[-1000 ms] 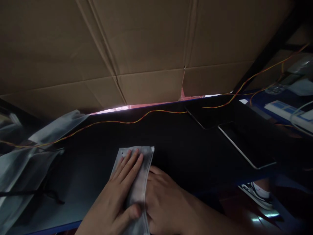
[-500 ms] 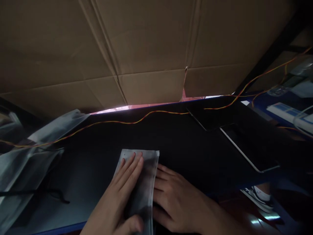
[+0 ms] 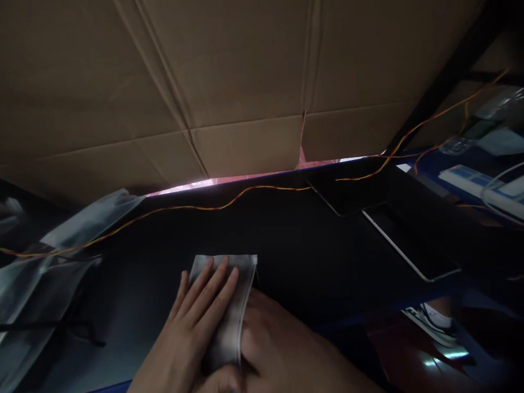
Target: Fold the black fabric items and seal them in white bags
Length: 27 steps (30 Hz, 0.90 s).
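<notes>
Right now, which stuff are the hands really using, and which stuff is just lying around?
In use:
- silvery bag, flat on the dark table
- left hand, fingers spread on top of it
- right hand, at the bag's right edge

Lying about:
- more silvery bags, left
- orange wire
- dark tablets, right
- cardboard box, behind

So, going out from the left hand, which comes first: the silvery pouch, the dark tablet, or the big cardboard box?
1. Flat silvery plastic pouch, directly under the left hand.
2. Dark silver-edged tablet, off to the right.
3. Big brown cardboard box, at the back.
</notes>
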Available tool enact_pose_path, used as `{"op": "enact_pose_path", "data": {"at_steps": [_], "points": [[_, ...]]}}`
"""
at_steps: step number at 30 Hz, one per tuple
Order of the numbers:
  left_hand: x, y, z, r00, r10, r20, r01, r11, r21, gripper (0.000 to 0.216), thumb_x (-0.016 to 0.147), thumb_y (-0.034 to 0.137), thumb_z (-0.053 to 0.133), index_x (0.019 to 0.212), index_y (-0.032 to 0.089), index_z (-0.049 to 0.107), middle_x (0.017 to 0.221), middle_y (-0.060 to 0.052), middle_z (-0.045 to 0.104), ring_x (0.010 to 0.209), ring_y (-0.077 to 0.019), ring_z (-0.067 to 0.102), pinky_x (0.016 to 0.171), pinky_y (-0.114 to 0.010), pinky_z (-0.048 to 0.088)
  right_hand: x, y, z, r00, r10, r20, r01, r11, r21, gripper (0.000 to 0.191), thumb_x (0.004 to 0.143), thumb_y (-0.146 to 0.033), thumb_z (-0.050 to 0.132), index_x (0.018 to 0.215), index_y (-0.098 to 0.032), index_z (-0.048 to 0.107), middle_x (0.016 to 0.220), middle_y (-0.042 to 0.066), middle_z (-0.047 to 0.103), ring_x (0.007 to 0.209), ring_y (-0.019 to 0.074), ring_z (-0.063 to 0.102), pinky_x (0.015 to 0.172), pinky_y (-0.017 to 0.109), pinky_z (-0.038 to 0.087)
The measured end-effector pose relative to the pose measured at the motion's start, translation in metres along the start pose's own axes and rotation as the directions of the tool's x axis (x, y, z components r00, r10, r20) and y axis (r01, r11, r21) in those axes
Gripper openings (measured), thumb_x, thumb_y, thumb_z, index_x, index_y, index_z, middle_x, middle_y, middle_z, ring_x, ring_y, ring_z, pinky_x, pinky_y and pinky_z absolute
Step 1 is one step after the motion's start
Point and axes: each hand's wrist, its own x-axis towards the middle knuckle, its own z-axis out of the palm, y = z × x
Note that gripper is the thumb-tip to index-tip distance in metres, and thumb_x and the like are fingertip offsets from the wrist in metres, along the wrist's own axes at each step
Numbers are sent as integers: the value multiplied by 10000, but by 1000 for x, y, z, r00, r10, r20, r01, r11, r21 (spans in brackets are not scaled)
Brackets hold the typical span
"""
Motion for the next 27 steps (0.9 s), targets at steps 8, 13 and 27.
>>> {"op": "enact_pose_path", "data": {"at_steps": [8, 13, 27], "points": [[-12, -16, 12, 999, -31, 44, 30, 1000, 4, 1188, 878, 962, 498, 1769, 227, 220, 1796, -173, 332, 1634, -471, 348, 1276, -751, 313, -14, 24, 18, 997, 79, 11, -78, 992, -100, 610, 1032, -237, 710, 1611, -162, 535, 1678, 128, 561, 1628, 251, 416, 1386, 417, 260], [-16, -15, 14, 999, -38, 31, 38, 999, -17, 1233, 852, 979, 501, 1770, 209, 212, 1793, -166, 345, 1656, -457, 305, 1304, -732, 260, -9, 15, 36, 992, 126, 21, -124, 989, -78, 599, 1089, -261, 634, 1650, -120, 478, 1702, 173, 518, 1583, 283, 487, 1346, 402, 348], [-9, -11, 5, 999, -47, 26, 46, 999, 24, 1062, 943, 812, 619, 1774, 306, 192, 1749, -149, 428, 1588, -481, 426, 1194, -791, 419, -34, 23, -3, 962, 264, -63, -272, 942, -197, 366, 894, -343, 928, 1218, -296, 765, 1324, -6, 748, 1251, 269, 600, 1089, 463, 507]]}}
